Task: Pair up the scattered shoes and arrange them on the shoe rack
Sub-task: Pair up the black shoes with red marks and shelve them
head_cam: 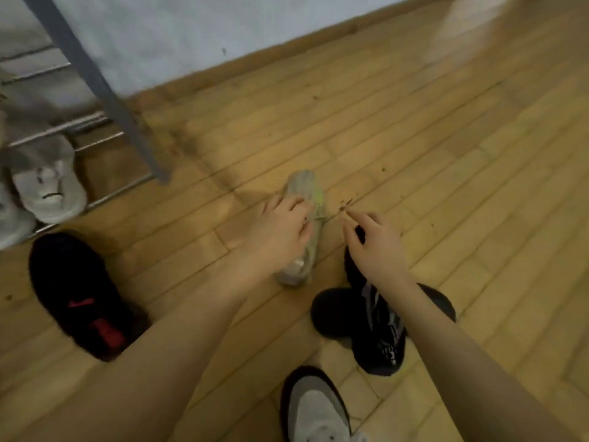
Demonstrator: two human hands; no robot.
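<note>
A pale grey-green shoe [304, 224] lies on the wooden floor [446, 154], toe pointed away towards the wall, roughly in the middle of the view. The left hand [280, 232] is laid over its near side, with the fingers [296, 204] curled down onto the upper near the laces; the shoe appears to be gripped, though blur keeps the exact hold from being made out. A thin lace [328, 216] is seen stretched from the shoe across to the right hand [373, 244]. The tip of that lace is pinched between the thumb and forefinger of the right hand, the other fingers being loosely bent above a black shoe [379, 327] that lies just beneath the wrist. Whether that hand touches the black shoe cannot be told.

A second dark shape lies crossed under the black shoe. A black shoe with red markings [79, 295] rests on the floor at the left, well apart from the hands. A grey and white shoe with a dark rim [315, 406] is seen at the bottom edge. At the far left, white shoes [47, 186] are set on the lower bars of the shoe rack [95, 78], whose grey upright slants down to the floor.
</note>
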